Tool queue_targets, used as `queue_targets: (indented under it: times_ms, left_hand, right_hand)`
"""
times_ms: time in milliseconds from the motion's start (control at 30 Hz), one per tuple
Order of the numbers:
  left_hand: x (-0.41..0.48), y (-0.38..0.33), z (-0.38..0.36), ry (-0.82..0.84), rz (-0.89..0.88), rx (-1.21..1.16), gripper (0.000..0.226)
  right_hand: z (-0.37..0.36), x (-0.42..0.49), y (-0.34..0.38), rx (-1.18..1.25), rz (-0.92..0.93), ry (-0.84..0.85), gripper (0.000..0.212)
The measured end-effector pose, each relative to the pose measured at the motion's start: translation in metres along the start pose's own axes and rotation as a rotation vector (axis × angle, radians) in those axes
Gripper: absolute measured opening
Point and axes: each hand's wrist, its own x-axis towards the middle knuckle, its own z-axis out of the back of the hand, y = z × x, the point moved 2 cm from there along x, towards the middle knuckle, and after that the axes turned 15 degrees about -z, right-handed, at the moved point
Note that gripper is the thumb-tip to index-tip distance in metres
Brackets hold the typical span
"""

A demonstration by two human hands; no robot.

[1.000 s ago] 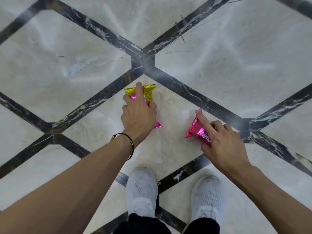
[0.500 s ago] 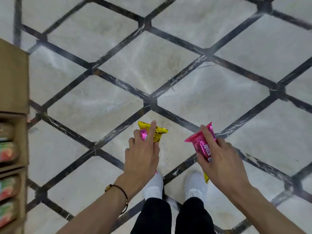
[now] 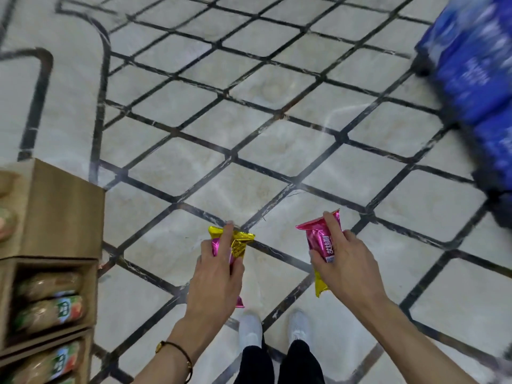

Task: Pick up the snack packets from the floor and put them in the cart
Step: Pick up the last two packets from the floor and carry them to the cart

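My left hand [image 3: 219, 273] grips a pink and gold snack packet [image 3: 238, 242], held well above the floor with its gold end pointing forward. In my right hand [image 3: 346, 261] is a second pink and gold snack packet [image 3: 320, 239], pink end up and gold end poking out below the palm. Both packets are off the marble floor [image 3: 249, 139]. No cart shows in the head view.
Cardboard display boxes [image 3: 58, 214] holding wrapped goods stand at the left edge. A blurred stack of blue packages [image 3: 476, 70] fills the upper right. My white shoes [image 3: 249, 328] are below the hands, on the tiled floor with dark grid lines.
Both hands have lifted the packets from the floor and risen. The view has swung up, bringing the cardboard boxes at left and the blue stack at right into sight.
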Motion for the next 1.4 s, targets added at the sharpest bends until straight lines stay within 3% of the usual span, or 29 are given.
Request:
queue_targets:
  times_ms: [367, 567, 833, 1133, 1400]
  left_hand:
    - [-0.072, -0.134, 0.149, -0.050, -0.070, -0.035, 0.057]
    - [-0.063, -0.192, 0.175, -0.109, -0.164, -0.047, 0.059]
    - [-0.057, -0.241, 0.182, 0.006, -0.402, 0.005, 0.059]
    - [-0.049, -0.286, 0.173, 0.179, -0.753, -0.030, 0.060]
    - [-0.098, -0.346, 0.123, 0.462, -1.033, -0.101, 0.056]
  right_hand:
    - [0.190, -0.099, 0.006, 0.136, -0.030, -0.086, 0.076]
    - [0.230, -0.122, 0.000, 0.222, -0.023, -0.143, 0.074]
    - [0.248, -0.159, -0.017, 0.377, -0.093, -0.173, 0.074]
    - [0.265, -0.246, -0.053, 0.451, -0.429, -0.436, 0.071]
    - [0.234, -0.376, -0.104, 0.527, -0.829, -0.599, 0.073]
